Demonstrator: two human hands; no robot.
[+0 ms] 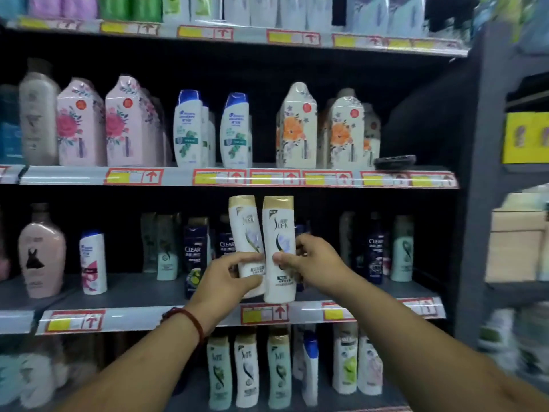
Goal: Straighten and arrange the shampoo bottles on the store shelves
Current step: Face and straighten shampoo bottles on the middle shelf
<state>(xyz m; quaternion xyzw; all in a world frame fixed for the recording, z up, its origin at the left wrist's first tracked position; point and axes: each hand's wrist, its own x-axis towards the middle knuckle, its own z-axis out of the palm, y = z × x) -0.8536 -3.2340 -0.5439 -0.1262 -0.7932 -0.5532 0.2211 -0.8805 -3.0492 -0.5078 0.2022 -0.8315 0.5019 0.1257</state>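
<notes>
Two white gold-capped bottles are what I am working, side by side at the front of the shelf (133, 289) second from the bottom. My left hand (228, 278) wraps the lower body of the left bottle (246, 233), thumb across the label and fingers behind, and that bottle leans with its cap tipped to the left. My right hand (312, 260) grips the right bottle (279, 248) at mid-height, thumb on the front and fingers round the far side. This one stands close to upright, its base down by the front rail (178, 315). The two bottles sit close together, touching low down as far as I can tell. I judge the step to be setting this pair as a matched front row, labels forward, ahead of the dark Clear bottles (193, 251) that stand further back. Whether the left base bears on the shelf I cannot tell, since my left hand hides it. The next move, as I see it, calls for rolling the left bottle upright until it lies flush against its neighbour, then easing both back from the edge before I let go, gently, since tall narrow bottles like these should tip easily.
</notes>
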